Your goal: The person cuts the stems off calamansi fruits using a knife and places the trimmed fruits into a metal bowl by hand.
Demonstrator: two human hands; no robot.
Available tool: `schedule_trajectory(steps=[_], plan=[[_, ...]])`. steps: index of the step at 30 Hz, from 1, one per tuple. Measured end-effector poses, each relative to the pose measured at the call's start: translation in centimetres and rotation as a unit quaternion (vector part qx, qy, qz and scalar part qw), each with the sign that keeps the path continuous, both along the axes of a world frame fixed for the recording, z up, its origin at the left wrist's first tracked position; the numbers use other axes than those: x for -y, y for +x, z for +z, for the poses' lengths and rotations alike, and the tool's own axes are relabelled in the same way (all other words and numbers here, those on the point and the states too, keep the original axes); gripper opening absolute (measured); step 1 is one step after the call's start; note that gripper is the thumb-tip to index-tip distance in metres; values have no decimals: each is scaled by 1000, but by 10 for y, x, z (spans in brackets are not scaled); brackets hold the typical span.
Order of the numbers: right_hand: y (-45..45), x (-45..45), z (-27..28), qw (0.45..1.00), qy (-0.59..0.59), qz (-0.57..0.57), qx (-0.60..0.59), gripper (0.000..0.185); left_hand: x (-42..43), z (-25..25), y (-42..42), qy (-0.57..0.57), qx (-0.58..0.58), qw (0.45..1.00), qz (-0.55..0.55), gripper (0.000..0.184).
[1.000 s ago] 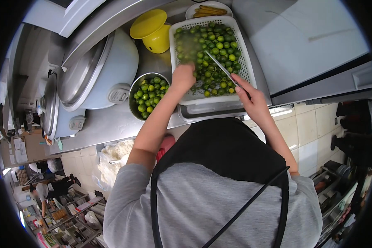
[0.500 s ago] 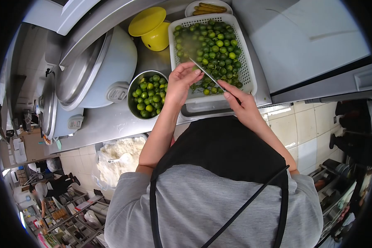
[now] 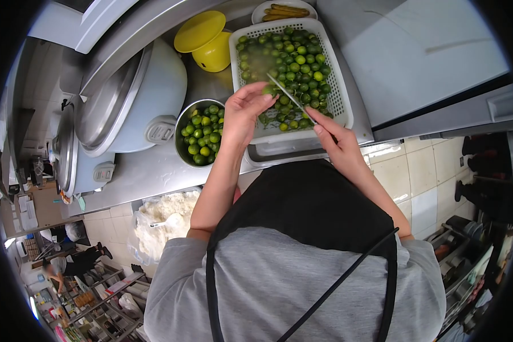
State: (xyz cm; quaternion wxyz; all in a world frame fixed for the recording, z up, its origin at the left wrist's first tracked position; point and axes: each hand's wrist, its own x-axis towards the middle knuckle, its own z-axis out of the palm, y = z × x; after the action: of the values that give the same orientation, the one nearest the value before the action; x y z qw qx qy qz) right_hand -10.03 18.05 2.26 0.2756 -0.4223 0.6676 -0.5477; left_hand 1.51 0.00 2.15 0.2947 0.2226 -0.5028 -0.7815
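My right hand (image 3: 337, 138) grips a knife (image 3: 293, 99) by its handle, the blade slanting up and left over a white perforated basket (image 3: 343, 105). Close to the blade, my left hand (image 3: 246, 109) pinches a small green lime (image 3: 269, 89) between thumb and fingers. Many loose limes (image 3: 302, 60) fill the basket beneath both hands. Left of my left hand, a round metal bowl (image 3: 180, 143) holds more limes (image 3: 203, 134). The blade's exact contact with the lime is hard to make out.
A yellow container (image 3: 212, 51) stands behind the bowl, with large rice cookers (image 3: 168, 94) to the left. A plate of brown sticks (image 3: 285, 11) lies past the basket. Below the counter sits a bag of white grains (image 3: 154, 239) with a scoop. Another person (image 3: 68, 263) is far off left.
The knife tip has shifted slightly right and the hands are a little further apart. More of the green lime now shows at my left fingertips.
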Motion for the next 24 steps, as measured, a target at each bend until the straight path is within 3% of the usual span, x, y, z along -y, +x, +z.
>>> schedule_trajectory(steps=[8, 14, 19, 24], plan=[[5, 2, -3, 999, 14, 7, -42, 32, 3, -6, 0, -1, -17, 1000, 17, 21], [-7, 20, -9, 996, 24, -32, -74, 33, -26, -9, -4, -32, 20, 996, -80, 25], [1, 7, -1, 999, 8, 15, -45, 33, 5, -19, -3, -51, -1, 998, 47, 26], [6, 1, -9, 996, -27, 11, -80, 33, 12, -15, -1, -72, 13, 995, 72, 26]])
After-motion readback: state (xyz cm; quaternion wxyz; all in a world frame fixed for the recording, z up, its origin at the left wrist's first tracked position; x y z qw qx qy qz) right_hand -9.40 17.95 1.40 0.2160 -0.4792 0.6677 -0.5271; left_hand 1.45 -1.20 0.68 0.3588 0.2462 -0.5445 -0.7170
